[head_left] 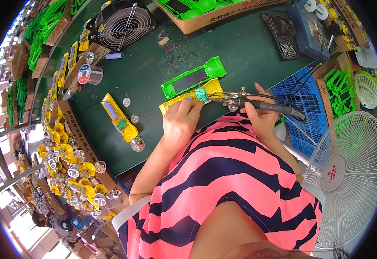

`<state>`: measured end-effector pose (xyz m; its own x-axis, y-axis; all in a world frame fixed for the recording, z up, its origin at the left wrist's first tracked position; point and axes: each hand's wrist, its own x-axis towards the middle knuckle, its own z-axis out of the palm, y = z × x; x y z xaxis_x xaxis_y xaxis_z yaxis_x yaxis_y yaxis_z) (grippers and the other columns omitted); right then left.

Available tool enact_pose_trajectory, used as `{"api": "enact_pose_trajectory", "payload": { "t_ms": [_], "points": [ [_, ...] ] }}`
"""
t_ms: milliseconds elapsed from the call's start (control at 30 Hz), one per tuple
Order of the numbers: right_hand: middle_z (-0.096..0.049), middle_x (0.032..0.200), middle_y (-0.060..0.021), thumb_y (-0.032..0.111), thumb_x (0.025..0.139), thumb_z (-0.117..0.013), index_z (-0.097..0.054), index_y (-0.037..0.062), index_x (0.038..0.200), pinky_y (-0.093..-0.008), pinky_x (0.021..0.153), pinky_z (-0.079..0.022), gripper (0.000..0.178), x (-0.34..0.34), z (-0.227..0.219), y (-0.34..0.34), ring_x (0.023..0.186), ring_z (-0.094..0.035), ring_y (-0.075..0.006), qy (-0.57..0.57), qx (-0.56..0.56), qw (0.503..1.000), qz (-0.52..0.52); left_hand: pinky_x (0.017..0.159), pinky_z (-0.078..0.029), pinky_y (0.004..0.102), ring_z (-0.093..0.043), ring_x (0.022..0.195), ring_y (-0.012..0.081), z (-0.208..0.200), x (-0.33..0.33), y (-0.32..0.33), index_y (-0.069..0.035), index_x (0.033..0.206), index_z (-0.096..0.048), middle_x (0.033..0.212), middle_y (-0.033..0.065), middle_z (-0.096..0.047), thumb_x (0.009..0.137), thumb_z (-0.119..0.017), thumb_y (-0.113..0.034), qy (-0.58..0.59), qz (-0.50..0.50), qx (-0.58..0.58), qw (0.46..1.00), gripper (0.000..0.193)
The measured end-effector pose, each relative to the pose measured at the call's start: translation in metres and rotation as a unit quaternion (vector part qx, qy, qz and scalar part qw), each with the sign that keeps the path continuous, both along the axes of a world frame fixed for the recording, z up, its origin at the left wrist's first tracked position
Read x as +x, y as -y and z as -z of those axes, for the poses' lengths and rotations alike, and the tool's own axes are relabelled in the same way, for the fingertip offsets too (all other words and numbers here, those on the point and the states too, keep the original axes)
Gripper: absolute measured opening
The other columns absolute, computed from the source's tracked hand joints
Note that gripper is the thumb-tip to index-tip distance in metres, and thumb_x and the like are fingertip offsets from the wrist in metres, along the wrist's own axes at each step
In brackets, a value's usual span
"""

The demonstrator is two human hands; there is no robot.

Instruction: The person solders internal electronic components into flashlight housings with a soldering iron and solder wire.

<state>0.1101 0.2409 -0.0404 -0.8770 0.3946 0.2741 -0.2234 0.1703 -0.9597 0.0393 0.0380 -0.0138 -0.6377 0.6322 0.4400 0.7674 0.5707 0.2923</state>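
Note:
My right hand (262, 120) is closed around the black handle of a soldering iron (268, 106), with a thin metal guide along its top. The iron's tip reaches left to a small green circuit board (201, 94) lying in a yellow plastic lamp housing (215, 86). Fingers bent, my left hand (180, 120) presses on that housing near its left half and covers part of it. Just beyond lies a green housing half (193, 78) with a dark strip inside. To the left rests another yellow housing (118, 118) with a purple cell, a board and a shiny reflector (137, 144).
A solder wire spool (90, 74) and a loose purple cell (114, 55) lie at the left. Behind them stands a caged black fan (121, 26). Yellow lamp parts (74, 170) crowd the left side. A blue device (307, 32) sits back right; a white fan (346, 177) stands at right.

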Motion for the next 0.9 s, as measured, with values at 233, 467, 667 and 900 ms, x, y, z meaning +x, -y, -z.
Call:
{"api": "enact_pose_trajectory", "payload": {
  "t_ms": [233,467,667,900],
  "points": [
    [-0.064,0.060,-0.0033,0.002,0.072,-0.061,-0.058,0.0007,0.085,-0.0436,0.101,-0.024,0.014,-0.0008,-0.0018,0.0033,0.065,-0.058,-0.0071,0.026,-0.009,1.000,0.011,0.052,-0.044,0.0298,-0.053,0.060,0.0188,-0.0017,-0.0010,-0.0026,-0.007,0.086,-0.065,0.070,0.0039,-0.052,0.062,-0.065,-0.001,-0.001,-0.009,-0.009,1.000,0.024],
    [-0.062,0.059,-0.0015,0.002,0.072,-0.061,-0.058,0.0014,0.085,-0.0437,0.101,-0.024,0.014,-0.0036,-0.0046,0.0046,0.065,-0.057,-0.0067,0.000,0.024,1.000,-0.008,0.052,-0.041,0.0308,-0.050,0.059,0.0189,-0.0006,-0.0014,-0.0028,-0.004,0.083,-0.064,0.068,0.0041,-0.047,0.062,-0.064,-0.004,-0.011,0.000,0.010,1.000,0.021],
    [-0.062,0.059,-0.0005,0.002,0.072,-0.061,-0.058,0.0016,0.085,-0.0439,0.101,-0.025,0.014,-0.0057,-0.0016,0.0032,0.067,-0.057,-0.0064,-0.016,0.048,0.999,-0.011,0.053,-0.042,0.0310,-0.050,0.059,0.0191,-0.0015,-0.0022,-0.0029,-0.004,0.082,-0.064,0.068,0.0042,-0.046,0.061,-0.064,-0.004,-0.005,0.005,-0.002,1.000,0.021],
    [-0.062,0.059,-0.0020,0.002,0.073,-0.061,-0.058,0.0009,0.085,-0.0434,0.101,-0.025,0.013,-0.0016,-0.0012,0.0078,0.065,-0.059,-0.0064,0.022,-0.019,1.000,-0.002,0.051,-0.043,0.0302,-0.052,0.059,0.0187,-0.0020,-0.0032,-0.0026,-0.007,0.081,-0.064,0.068,0.0040,-0.048,0.063,-0.064,-0.003,0.018,-0.006,0.006,1.000,0.019]
  ]
}}
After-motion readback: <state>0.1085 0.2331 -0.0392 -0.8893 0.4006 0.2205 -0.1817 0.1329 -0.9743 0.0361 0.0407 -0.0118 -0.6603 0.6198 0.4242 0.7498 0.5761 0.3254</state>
